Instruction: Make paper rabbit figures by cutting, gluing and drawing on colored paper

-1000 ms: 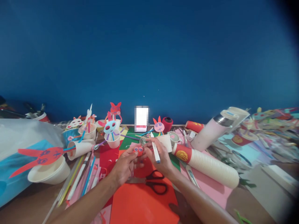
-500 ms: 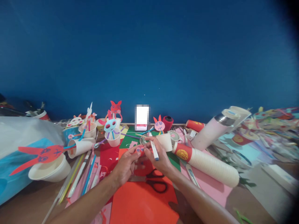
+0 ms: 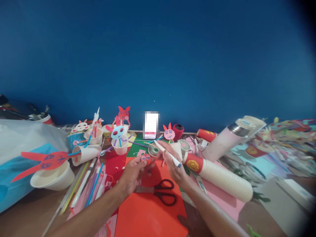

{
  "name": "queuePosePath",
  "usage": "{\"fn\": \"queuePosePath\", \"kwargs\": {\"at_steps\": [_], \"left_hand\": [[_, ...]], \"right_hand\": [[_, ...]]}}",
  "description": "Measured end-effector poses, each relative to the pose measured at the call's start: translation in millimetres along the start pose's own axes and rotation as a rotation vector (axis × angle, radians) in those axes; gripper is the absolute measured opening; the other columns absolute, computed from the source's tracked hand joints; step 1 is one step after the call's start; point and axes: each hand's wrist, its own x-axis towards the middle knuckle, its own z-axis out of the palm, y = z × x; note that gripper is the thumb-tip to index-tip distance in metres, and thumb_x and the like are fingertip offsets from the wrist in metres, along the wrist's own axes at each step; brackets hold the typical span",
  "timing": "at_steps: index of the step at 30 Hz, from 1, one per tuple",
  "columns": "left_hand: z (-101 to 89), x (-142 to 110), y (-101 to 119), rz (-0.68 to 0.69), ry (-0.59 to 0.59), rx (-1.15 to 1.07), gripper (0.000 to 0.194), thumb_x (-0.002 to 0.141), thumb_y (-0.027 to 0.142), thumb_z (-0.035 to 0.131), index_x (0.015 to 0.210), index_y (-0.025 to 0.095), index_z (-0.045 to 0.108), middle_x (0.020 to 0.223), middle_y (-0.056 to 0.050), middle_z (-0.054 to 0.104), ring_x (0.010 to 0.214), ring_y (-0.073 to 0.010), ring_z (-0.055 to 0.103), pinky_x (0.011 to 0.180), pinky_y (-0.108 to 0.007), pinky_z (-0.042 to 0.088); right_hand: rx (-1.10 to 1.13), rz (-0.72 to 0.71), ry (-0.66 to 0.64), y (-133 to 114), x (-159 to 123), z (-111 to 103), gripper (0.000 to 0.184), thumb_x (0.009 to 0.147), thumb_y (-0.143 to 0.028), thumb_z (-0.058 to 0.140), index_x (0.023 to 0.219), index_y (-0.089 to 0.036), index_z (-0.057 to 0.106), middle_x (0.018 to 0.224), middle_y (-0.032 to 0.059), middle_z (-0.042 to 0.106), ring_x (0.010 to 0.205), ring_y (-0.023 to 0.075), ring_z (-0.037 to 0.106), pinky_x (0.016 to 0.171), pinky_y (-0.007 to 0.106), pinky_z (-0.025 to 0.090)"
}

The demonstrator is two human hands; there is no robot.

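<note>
A small red paper cutout face (image 3: 145, 159) with drawn blue eyes is pinched between the thumb and fingers of my left hand (image 3: 132, 172). My right hand (image 3: 174, 168), a little to the right of it, holds a slim white marker (image 3: 169, 154) with a dark blue end slanting toward my wrist. A thin wooden stick (image 3: 149, 144) juts out beside the right fingers; whether they hold it too, I cannot tell. Black-handled scissors (image 3: 164, 192) lie below both hands on orange paper (image 3: 150, 214).
Paper cups with cutout animal faces, such as a red rabbit (image 3: 50, 161), stand at left beside pens (image 3: 85, 181). On the right lie a long stack of paper cups (image 3: 223, 177) and a leaning thermos (image 3: 225, 138). A blurred-out bright screen (image 3: 151, 122) stands before the blue wall (image 3: 158, 59).
My right hand has moved right, away from the red paper face. The marker has tilted from steep to slanting. The scissors are now less covered. My left hand keeps the face.
</note>
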Motion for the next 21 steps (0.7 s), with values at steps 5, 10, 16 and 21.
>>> {"fn": "queuePosePath", "kwargs": {"at_steps": [5,10,16,21], "left_hand": [[-2.5,0,1,0.045,0.036,-0.037,0.018,0.072,0.016,0.059,0.090,0.015,0.060,0.101,-0.012,0.067,0.083,-0.0219,0.066,0.053,-0.023,0.051],[-3.7,1,-1,0.094,0.054,-0.014,0.017,0.071,0.017,0.060,0.088,0.014,0.062,0.094,-0.010,0.068,0.080,-0.0209,0.066,0.051,-0.022,0.050],[-3.6,2,-4,0.104,0.050,-0.009,0.018,0.069,0.018,0.063,0.087,0.014,0.063,0.090,-0.009,0.069,0.077,-0.0200,0.066,0.050,-0.021,0.050],[-3.9,3,-5,0.094,0.047,-0.024,0.020,0.068,0.019,0.064,0.088,0.015,0.063,0.089,-0.009,0.069,0.075,-0.0193,0.067,0.049,-0.020,0.050]], "right_hand": [[-0.096,-0.078,0.019,-7,-1,1,0.017,0.083,-0.022,0.046,0.093,-0.022,0.060,0.087,0.0044,0.065,0.084,0.0193,0.059,0.076,0.032,0.046],[-0.179,-0.047,0.055,-11,-3,8,0.005,0.076,-0.019,0.052,0.075,-0.020,0.056,0.073,0.0023,0.062,0.075,0.0177,0.058,0.068,0.029,0.046],[-0.230,-0.110,0.043,-16,-3,8,0.005,0.075,-0.018,0.052,0.075,-0.021,0.056,0.071,0.0020,0.061,0.072,0.0175,0.057,0.069,0.029,0.046],[-0.251,-0.128,0.055,-18,-2,7,0.004,0.075,-0.020,0.052,0.075,-0.021,0.056,0.070,0.0017,0.061,0.071,0.0173,0.056,0.068,0.029,0.045]]}}
